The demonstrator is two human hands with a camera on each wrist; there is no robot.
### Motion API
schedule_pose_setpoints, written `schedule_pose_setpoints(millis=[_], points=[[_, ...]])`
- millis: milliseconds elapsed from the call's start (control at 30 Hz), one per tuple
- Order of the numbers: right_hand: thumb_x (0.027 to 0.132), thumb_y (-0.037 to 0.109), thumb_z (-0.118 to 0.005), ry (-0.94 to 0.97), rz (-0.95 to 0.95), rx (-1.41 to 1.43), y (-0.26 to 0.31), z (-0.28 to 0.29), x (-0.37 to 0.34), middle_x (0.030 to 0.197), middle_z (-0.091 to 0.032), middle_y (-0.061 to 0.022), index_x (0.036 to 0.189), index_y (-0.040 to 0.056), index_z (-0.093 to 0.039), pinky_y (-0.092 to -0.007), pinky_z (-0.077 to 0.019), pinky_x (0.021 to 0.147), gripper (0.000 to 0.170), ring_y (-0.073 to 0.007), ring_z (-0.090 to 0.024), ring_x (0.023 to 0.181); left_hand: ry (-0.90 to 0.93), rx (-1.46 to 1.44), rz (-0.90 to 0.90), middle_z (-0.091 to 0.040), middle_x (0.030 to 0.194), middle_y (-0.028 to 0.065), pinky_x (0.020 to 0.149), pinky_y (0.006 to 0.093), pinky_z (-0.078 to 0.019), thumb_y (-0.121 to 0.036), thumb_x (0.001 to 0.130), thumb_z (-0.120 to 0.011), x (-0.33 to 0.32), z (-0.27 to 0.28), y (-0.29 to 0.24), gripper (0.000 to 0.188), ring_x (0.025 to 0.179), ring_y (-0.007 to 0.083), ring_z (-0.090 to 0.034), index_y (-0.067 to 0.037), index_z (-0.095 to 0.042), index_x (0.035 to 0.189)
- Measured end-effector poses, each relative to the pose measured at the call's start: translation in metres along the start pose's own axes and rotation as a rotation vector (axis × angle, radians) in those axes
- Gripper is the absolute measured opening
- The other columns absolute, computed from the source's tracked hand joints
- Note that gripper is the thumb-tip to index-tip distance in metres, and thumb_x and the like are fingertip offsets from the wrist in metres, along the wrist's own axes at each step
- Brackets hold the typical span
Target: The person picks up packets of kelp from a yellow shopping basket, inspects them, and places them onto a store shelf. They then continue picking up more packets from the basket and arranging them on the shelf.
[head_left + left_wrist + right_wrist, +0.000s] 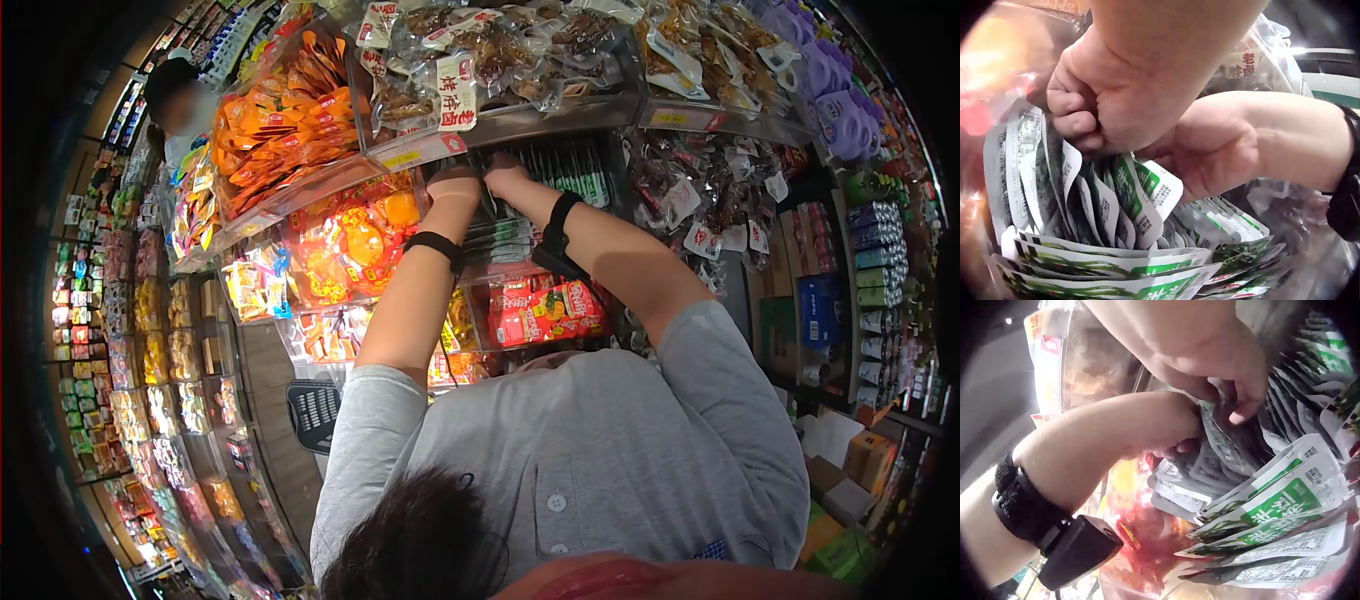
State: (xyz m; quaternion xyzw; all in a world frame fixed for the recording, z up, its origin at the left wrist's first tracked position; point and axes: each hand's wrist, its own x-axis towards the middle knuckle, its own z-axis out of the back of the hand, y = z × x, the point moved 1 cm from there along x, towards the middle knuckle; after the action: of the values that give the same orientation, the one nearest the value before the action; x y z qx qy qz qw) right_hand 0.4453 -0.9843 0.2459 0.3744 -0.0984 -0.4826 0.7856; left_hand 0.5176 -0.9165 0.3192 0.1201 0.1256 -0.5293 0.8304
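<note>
Both hands reach into a bin of snack packets (1129, 194), flat silver-backed pouches with green labels, standing in a tight row. My left hand (1116, 94) has its fingers curled over packets at the left end of the row, and part of its grip is hidden. Close beside it, my right hand (1210, 356) pinches the top of a packet (1219, 434) between thumb and fingers. More of these packets (1279, 506) lie stacked on their sides at the front of the bin. In the head view the upper tray's edge shades both hands.
Above the hands juts a tray (500, 125) of vacuum-packed meat. Orange packets (285, 125) fill the bin at upper left, with red-and-yellow bags (350, 240) below. Dark-wrapped snacks (700, 190) lie to the right. A black basket (313, 413) stands at lower left; another person (180, 110) is at far left.
</note>
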Motion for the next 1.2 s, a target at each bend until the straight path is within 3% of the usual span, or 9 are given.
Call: schedule_pose_setpoints(millis=[100,400,500,767,900,1000,1033,1100,1200], points=[[0.068,0.012,-0.061,0.018,-0.095,-0.088,0.024,0.022,-0.024,0.102,-0.06,-0.0209,0.092,0.0016,-0.064,-0.038,-0.0478,0.08,0.026,-0.0321,-0.059,0.096,-0.014,-0.02,-0.007,-0.056,0.115,0.0175,0.085,0.0398,-0.0467,-0.017,0.083,-0.045,-0.002,0.0,-0.004,0.031,0.108,0.0294,-0.055,-0.005,-0.061,0.107],[0.059,0.011,-0.067,0.027,0.031,-0.197,0.01,0.019,-0.011,0.088,-0.063,-0.0226,0.082,-0.0001,-0.066,-0.0392,-0.0498,0.074,0.025,-0.0338,-0.061,0.089,-0.018,-0.161,0.046,-0.058,0.113,0.0154,0.084,0.0392,-0.0472,-0.012,0.081,-0.05,-0.023,0.015,-0.001,0.028,0.105,0.0301,-0.056,-0.005,-0.062,0.106],[0.055,0.012,-0.069,0.181,-0.031,-0.224,0.009,0.028,-0.01,0.084,-0.063,-0.0218,0.079,-0.0003,-0.066,-0.0388,-0.05,0.071,0.027,-0.0338,-0.062,0.085,0.035,-0.165,0.068,-0.059,0.111,0.0156,0.083,0.0377,-0.048,-0.012,0.082,-0.049,-0.036,0.009,0.001,0.026,0.104,0.029,-0.057,-0.006,-0.063,0.103],[0.07,0.011,-0.06,0.244,-0.06,-0.032,0.003,0.02,-0.002,0.09,-0.062,-0.0244,0.082,-0.0035,-0.064,-0.0395,-0.0488,0.074,0.02,-0.0339,-0.063,0.081,0.105,-0.258,0.024,-0.06,0.107,0.0171,0.081,0.037,-0.0485,-0.012,0.082,-0.05,-0.034,0.001,0.008,0.024,0.1,0.0295,-0.059,-0.005,-0.065,0.098],[0.082,0.031,-0.055,0.222,-0.26,0.441,0.015,0.028,-0.024,0.065,-0.059,-0.0156,0.081,-0.0051,-0.057,-0.0358,-0.0509,0.06,0.036,-0.0238,-0.062,0.059,0.039,-0.376,-0.001,-0.061,0.098,0.0199,0.077,0.0395,-0.0489,-0.013,0.081,-0.052,-0.05,-0.001,0.013,0.019,0.093,0.0336,-0.06,-0.002,-0.065,0.09],[0.082,0.04,-0.055,0.169,0.004,0.276,0.031,0.041,-0.04,0.061,-0.054,-0.0124,0.081,-0.0046,-0.056,-0.0344,-0.0492,0.052,0.044,-0.0191,-0.059,0.055,-0.004,-0.422,-0.175,-0.06,0.096,0.0221,0.076,0.0418,-0.047,-0.021,0.079,-0.057,-0.081,0.002,0.024,0.028,0.09,0.0361,-0.058,0.0,-0.061,0.097],[0.082,0.035,-0.059,0.257,0.033,0.149,0.029,0.042,-0.038,0.059,-0.05,-0.006,0.081,0.0002,-0.055,-0.0286,-0.044,0.047,0.036,-0.0168,-0.055,0.058,-0.036,-0.514,-0.206,-0.06,0.094,0.0219,0.076,0.042,-0.0466,-0.021,0.079,-0.057,-0.092,0.0,0.027,0.028,0.089,0.0362,-0.058,0.001,-0.061,0.097],[0.079,0.033,-0.061,0.185,0.232,0.008,0.016,0.031,-0.036,0.062,-0.055,-0.0111,0.078,-0.0008,-0.057,-0.0328,-0.0429,0.052,0.034,-0.0202,-0.056,0.06,-0.114,-0.697,-0.257,-0.06,0.09,0.0215,0.075,0.0424,-0.0458,-0.021,0.079,-0.059,-0.108,-0.004,0.036,0.03,0.087,0.0363,-0.057,0.001,-0.059,0.098],[0.073,0.031,-0.058,0.248,0.152,-0.169,0.017,0.031,-0.03,0.078,-0.06,-0.0189,0.08,0.0021,-0.061,-0.0384,-0.0458,0.069,0.03,-0.0334,-0.059,0.077,-0.288,-0.742,-0.381,-0.059,0.093,0.0196,0.078,0.0415,-0.0448,-0.016,0.077,-0.06,-0.126,-0.019,0.044,0.03,0.09,0.0349,-0.056,0.001,-0.057,0.101]])
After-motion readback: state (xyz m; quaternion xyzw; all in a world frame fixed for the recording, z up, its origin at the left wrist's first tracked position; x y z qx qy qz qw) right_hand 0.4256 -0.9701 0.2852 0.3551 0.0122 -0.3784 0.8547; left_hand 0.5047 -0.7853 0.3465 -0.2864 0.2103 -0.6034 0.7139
